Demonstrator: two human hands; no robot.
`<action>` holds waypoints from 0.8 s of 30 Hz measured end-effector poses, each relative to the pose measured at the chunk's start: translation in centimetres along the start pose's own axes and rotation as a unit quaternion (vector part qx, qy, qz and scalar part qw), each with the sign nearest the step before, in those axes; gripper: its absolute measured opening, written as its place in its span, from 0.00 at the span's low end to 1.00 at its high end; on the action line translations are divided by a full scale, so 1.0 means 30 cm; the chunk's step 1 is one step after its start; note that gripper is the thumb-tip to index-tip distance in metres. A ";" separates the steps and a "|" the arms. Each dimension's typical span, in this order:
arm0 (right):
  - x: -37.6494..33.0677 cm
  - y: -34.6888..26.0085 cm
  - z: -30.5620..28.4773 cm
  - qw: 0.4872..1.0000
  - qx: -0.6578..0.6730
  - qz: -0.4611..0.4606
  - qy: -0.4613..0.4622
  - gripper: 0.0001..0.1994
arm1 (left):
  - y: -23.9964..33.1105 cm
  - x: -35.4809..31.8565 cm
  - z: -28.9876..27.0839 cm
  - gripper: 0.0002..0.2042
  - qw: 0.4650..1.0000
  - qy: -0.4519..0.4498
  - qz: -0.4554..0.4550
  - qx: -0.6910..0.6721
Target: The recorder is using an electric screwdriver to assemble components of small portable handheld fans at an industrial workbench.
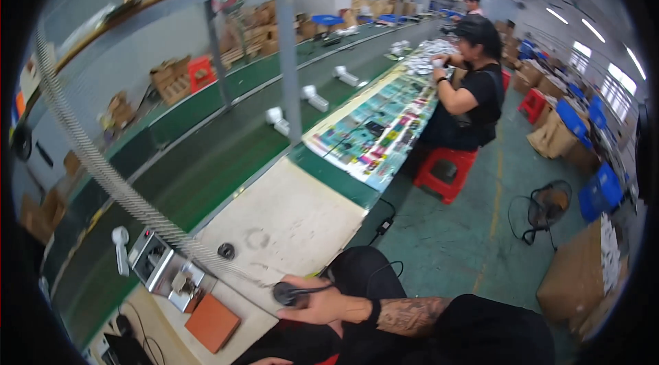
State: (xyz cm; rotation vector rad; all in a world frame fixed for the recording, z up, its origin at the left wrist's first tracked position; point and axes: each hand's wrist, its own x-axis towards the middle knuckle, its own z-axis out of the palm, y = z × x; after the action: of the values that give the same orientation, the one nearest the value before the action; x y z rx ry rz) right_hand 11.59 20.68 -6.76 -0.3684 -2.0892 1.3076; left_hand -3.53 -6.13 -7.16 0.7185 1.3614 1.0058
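Note:
My right hand (328, 305), with a dark band on its wrist, is closed round a black round-ended tool (283, 293) over the near edge of the pale work mat (295, 200). A dark cord runs over the fingers, and a long coiled spring cord (113, 176) slants down from the upper left towards the tool. The tool's exact kind cannot be made out. Only a sliver of my left hand (272, 361) shows at the bottom edge, its fingers hidden. On the mat lies a black ring (226, 250). A metal fixture box (185, 283) and a brown-orange block (213, 322) stand left of my hands.
Several white handheld devices (314, 98) lie on the green conveyor (185, 180) beyond a grey post (289, 56). A co-worker (473, 84) sits on a red stool (446, 173) at the right, beside a bench section with a colourful covering (374, 128). A floor fan (549, 204) and cardboard boxes (573, 283) stand further right.

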 end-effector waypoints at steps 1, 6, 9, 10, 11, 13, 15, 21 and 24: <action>0.003 -0.001 0.027 0.998 0.059 0.034 -0.018 0.22 | -0.076 0.044 0.017 0.12 0.998 0.022 0.014 0.063; -0.055 0.020 0.082 0.998 0.041 0.041 -0.020 0.18 | -0.363 0.328 0.009 0.13 0.962 0.108 0.046 0.247; -0.128 0.081 0.124 0.987 0.066 0.113 -0.094 0.16 | -0.469 0.417 -0.040 0.17 0.932 0.155 0.017 0.326; -0.174 0.155 0.165 0.980 0.057 0.133 -0.134 0.15 | -0.478 0.437 -0.052 0.20 0.927 0.129 -0.032 0.350; -0.192 0.162 0.172 0.972 0.037 0.130 -0.193 0.15 | -0.493 0.426 -0.062 0.24 0.917 0.114 -0.089 0.373; -0.263 0.253 0.217 0.948 -0.035 0.115 -0.295 0.16 | -0.506 0.419 -0.083 0.37 0.905 0.082 -0.156 0.387; -0.279 0.265 0.256 0.887 -0.142 0.099 -0.429 0.18 | -0.529 0.431 -0.088 0.30 0.916 0.109 -0.131 0.364; -0.274 0.361 0.352 0.841 -0.230 0.066 -0.485 0.19 | -0.634 0.458 -0.101 0.25 0.922 0.124 -0.100 0.354; -0.186 0.426 0.341 0.788 -0.079 0.295 -0.534 0.19 | -0.511 0.463 -0.066 0.24 0.905 0.135 -0.107 0.388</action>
State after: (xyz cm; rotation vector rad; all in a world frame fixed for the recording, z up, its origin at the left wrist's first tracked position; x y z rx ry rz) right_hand 7.99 16.45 -23.14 -0.4234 -3.2116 2.0160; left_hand -4.01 -0.56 -27.18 1.0002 2.0717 0.3622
